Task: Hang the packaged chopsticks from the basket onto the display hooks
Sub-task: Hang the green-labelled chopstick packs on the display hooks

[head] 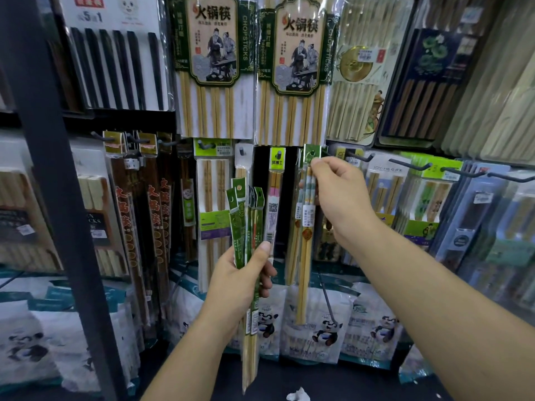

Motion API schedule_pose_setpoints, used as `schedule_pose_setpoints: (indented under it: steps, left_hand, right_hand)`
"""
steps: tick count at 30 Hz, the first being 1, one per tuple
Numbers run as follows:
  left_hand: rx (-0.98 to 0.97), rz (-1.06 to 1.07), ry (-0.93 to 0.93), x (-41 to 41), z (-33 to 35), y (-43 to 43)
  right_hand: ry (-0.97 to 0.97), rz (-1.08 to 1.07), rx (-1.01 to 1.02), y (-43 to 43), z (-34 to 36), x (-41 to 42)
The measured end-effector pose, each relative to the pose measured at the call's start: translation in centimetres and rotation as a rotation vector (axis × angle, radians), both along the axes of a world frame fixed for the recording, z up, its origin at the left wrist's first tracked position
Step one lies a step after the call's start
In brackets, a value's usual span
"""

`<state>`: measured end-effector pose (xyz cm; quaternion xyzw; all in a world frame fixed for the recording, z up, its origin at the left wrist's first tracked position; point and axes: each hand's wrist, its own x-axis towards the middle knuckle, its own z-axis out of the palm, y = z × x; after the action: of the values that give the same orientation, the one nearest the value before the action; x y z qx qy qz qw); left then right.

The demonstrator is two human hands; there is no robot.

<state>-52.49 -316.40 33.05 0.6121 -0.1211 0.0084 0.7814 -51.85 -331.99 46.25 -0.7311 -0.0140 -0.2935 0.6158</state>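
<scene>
My left hand (241, 280) grips a bunch of several narrow chopstick packs (248, 215) with green header cards, held upright in front of the display. My right hand (337, 192) pinches the green header of one more chopstick pack (305, 250) and holds it up against a dark display hook (324, 153) in the lower row. That pack hangs straight down below my fingers. I cannot tell whether its hole is on the hook. The basket is out of view.
A wall of hanging chopstick packs fills the view. Large packs (212, 65) hang above, bare black hooks (408, 164) jut out at right. A dark shelf post (55, 180) stands at left. Panda-printed bags (324, 328) sit below.
</scene>
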Motion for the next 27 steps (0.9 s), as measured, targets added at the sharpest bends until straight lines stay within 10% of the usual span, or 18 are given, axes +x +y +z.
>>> schedule_pose_setpoints:
  steps: [27]
  left_hand:
    - [-0.029,-0.1,0.029,0.4,-0.6,-0.1]
  right_hand:
    - [0.038,-0.255,-0.161,-0.8,-2.4,4.5]
